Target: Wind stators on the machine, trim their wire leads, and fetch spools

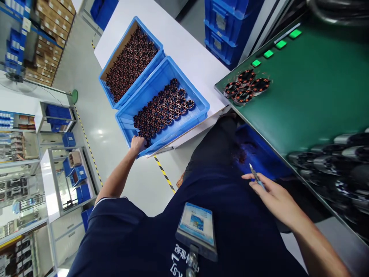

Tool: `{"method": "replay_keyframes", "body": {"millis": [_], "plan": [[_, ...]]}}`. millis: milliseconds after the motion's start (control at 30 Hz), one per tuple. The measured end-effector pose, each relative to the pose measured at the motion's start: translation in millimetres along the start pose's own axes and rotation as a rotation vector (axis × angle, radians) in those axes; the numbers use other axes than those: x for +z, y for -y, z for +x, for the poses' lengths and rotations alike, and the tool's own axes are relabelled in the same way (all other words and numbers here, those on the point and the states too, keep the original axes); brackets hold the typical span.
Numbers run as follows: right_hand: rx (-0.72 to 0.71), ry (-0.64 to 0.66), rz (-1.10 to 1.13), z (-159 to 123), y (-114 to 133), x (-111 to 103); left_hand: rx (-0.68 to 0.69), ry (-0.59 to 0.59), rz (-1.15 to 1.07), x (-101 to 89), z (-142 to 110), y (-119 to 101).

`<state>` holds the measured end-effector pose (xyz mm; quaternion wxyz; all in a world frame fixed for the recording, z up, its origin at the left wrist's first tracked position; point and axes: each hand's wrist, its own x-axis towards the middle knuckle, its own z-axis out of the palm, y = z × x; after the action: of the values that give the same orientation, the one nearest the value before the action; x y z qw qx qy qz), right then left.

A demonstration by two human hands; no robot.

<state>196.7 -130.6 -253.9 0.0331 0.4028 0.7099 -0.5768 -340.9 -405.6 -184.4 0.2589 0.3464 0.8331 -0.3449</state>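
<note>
My left hand (138, 144) reaches over the near left corner of a blue plastic bin (187, 125). Its fingers are curled beside the end of the rows of copper-wound motor stators (164, 109), with a dark piece at the fingertips; what they grip is partly hidden. My right hand (266, 192) is closed around a slim knife-like tool (256, 177) with a pointed metal tip and bluish handle, held below the green bench's edge. Several larger wound stators (245, 86) with orange-marked rings stand grouped on the green mat's corner.
Another blue bin (102, 79), packed with stators, stands beside the first on a white table (184, 38). The green workbench (311, 88) holds dark cylindrical metal parts (340, 157) at right. Under its edge sits a dark blue bin (259, 154). Stacked blue crates (221, 23) stand behind.
</note>
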Motion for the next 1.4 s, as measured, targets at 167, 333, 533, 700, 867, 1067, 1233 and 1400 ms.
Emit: {"method": "replay_keyframes", "body": {"millis": [167,333,533,700,867,1067,1233,1400], "plan": [[0.089,-0.001,0.069,-14.8,-18.1,3.6,0.046,0.033,0.008,-31.6,-9.7,3.2],[0.154,-0.042,0.094,-20.6,-7.6,3.0,0.154,-0.23,-0.088,-104.3,-16.7,-25.6],[0.09,-0.049,0.1,-26.1,18.3,-7.3,0.713,-0.876,-0.427,-192.4,4.7,-179.6],[0.059,-0.112,0.148,-47.9,28.6,-16.7,0.886,-0.845,-0.403,-228.5,53.3,-285.5],[0.07,-0.196,0.452,-73.6,19.4,-7.4,0.997,-0.769,-0.395,-246.4,86.2,-303.4],[0.088,-0.253,0.682,-81.9,31.5,3.6,1.18,-0.861,-0.801,-235.7,50.2,-320.8],[-0.09,-0.52,0.646,-82.8,69.7,-15.1,1.311,-0.716,-1.122,-209.2,-58.8,-352.6],[-0.242,-0.873,0.528,-88.2,113.5,-39.3,1.558,-0.697,-1.143,-206.0,-148.7,-357.6]]}}
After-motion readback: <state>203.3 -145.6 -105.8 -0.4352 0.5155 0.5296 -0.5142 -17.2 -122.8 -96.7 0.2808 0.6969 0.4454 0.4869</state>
